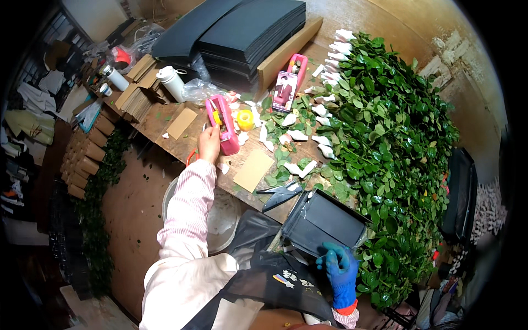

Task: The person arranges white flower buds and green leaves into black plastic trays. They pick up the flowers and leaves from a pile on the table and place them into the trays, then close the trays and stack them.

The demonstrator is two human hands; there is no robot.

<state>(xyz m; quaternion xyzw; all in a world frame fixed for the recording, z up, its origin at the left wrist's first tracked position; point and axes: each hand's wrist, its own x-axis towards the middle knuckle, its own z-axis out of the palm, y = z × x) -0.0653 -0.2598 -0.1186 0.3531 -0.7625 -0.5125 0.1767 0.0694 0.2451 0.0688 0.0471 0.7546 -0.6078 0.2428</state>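
Observation:
My bare left hand [209, 145], in a pink striped sleeve, is closed at the side of a pink tape dispenser [229, 141] on the wooden table. A roll of yellow tape [245, 119] lies just right of it. My right hand [339, 267] wears a blue knitted glove with darker fingers. Its fingers are curled at the near edge of a black tray [331, 221]; whatever they hold, if anything, is hidden. Beyond the tray rests a pair of dark-handled shears [281, 193]. A flat piece of brown cardboard [253, 170] sits between the shears and the dispenser.
Leafy stems with white-wrapped heads [385, 148] are heaped along the right. Stacked black sheets [253, 36] stand at the back, beside a second pink dispenser [298, 65] and a picture box [285, 91]. A white bottle [171, 83] is back left. Below my left arm is a bucket [225, 220].

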